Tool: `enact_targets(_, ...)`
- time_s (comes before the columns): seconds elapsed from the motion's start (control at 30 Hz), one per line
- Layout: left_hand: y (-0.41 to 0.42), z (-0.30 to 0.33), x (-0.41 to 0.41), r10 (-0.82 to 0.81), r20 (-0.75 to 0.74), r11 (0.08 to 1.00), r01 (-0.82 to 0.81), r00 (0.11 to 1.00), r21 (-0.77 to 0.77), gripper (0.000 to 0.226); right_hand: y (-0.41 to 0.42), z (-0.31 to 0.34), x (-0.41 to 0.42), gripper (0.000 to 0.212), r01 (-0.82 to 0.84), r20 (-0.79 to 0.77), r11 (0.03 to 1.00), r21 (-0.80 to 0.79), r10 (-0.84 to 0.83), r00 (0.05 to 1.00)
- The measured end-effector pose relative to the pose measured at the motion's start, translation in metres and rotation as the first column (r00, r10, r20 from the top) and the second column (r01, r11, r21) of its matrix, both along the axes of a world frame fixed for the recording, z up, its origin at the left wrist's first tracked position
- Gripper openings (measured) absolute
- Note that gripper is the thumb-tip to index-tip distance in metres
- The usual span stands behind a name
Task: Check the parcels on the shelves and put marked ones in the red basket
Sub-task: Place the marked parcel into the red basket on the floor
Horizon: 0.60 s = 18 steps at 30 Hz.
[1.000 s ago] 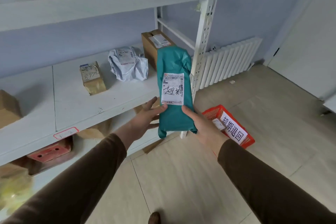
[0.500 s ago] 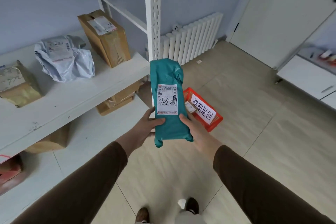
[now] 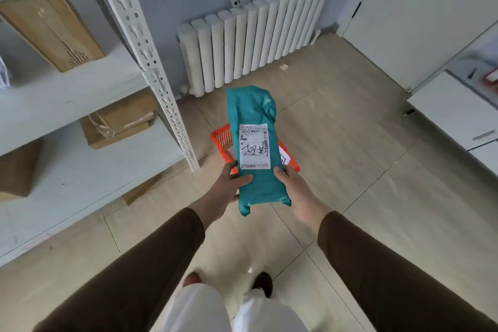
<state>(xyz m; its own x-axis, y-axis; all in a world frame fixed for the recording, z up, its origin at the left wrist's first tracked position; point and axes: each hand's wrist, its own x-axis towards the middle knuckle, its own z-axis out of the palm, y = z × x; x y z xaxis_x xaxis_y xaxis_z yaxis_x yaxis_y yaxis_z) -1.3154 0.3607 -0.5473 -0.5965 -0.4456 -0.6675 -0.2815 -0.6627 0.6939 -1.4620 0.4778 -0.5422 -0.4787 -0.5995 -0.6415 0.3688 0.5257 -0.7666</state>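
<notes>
Swung away from the shelves since a second ago, so the teal mailer bag [image 3: 254,113] with the scribbled-on label [image 3: 255,146] now hangs right over the red basket [image 3: 221,137] on the floor. Left hand [image 3: 229,188] and right hand [image 3: 293,191] each pinch its lower end, thumbs on front. Reckon it's marked, so just lower it in

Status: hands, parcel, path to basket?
Left hand and right hand both grip teal parcel. Label marked. Parcel held above red basket. Nothing between.
</notes>
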Motion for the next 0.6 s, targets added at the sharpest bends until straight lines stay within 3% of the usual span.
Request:
enact_targets(0.37, -0.002, -0.091, -0.087, 0.082, 0.106, 0.997, -0.082, 0.991, -0.005, 0.055, -0.028, -0.081, -0.08, 0.034, -0.049, -0.008, 0.982, 0.184, 0.052, 0.999)
enact_targets(0.6, -0.014, -0.178, -0.133, 0.149, 0.181, 0.989, -0.148, 0.972, -0.017, 0.056, -0.055, -0.172, -0.131, 0.034, -0.134, -0.037, 0.965, 0.225, 0.146, 0.989)
